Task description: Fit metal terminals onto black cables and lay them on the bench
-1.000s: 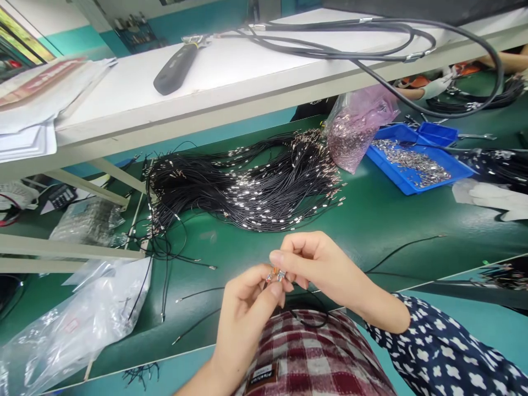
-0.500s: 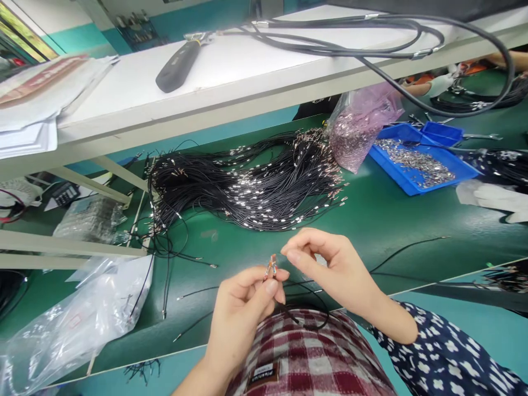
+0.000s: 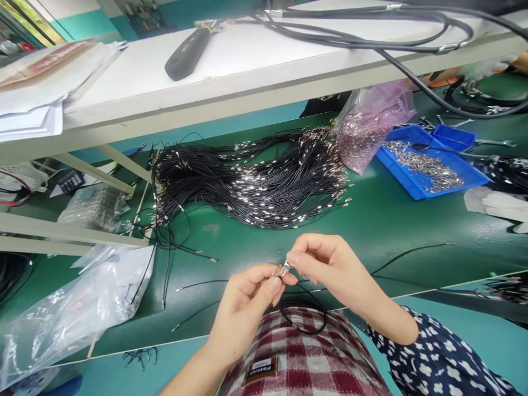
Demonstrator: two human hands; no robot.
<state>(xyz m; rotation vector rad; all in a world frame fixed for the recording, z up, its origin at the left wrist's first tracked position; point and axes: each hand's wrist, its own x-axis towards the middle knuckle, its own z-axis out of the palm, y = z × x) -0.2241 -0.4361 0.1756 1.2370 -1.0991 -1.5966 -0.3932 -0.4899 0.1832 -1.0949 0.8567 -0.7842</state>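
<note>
My left hand [image 3: 249, 294] is closed on a black cable, pinching it near its stripped end, where orange and bare wires [image 3: 275, 270] stick out between thumb and forefinger. A small shiny metal piece [image 3: 285, 267] sits right beside those wires. My right hand [image 3: 330, 264] pinches that piece between thumb and forefinger, so the two hands nearly meet. From under the hands the black cable [image 3: 315, 331] loops down over the checked apron [image 3: 305, 357]. Behind them on the green bench lies a large bundle of black cables [image 3: 256, 184] with silvery sleeves and coppery ends.
To the right are a blue tray [image 3: 416, 192] of small metal parts and a pink bag [image 3: 369, 129]. A white shelf [image 3: 247, 71] carries a black-handled tool [image 3: 187, 58] and thick cable [image 3: 355, 41]. Clear plastic bags [image 3: 78, 308] lie left. Another person's gloved hand [image 3: 480, 71] is far right.
My right hand has come down to my left hand, and the small metal piece now shows at the wire ends. The view has shifted slightly.
</note>
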